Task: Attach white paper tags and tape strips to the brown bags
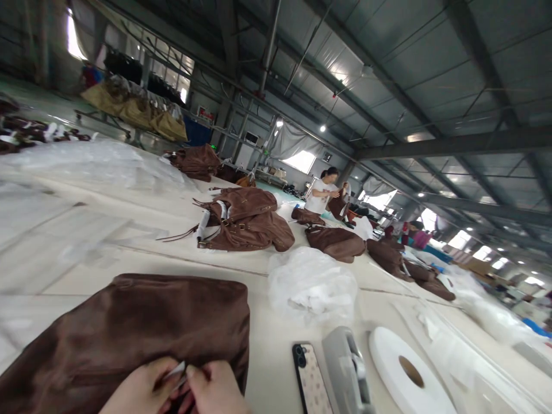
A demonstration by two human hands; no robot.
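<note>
A large dark brown leather bag [172, 310] lies on the pale table at the lower left. Over its lower part, my left hand [144, 385] is closed, with a small whitish strip [176, 371] pinched at its fingertips. Close beside it, my right hand [215, 388] is also closed, its thumb and fingers at the other end of the same strip. Below the strip, the fingers of both hands are partly hidden in shadow against the brown leather.
Right of the bag are a phone [313, 376], a grey tape dispenser [345, 368], a white roll [407, 368] and crumpled plastic [313, 284]. More brown bags [245, 218] lie farther along the table [241, 265]. A person [319, 195] stands beyond, handling a bag.
</note>
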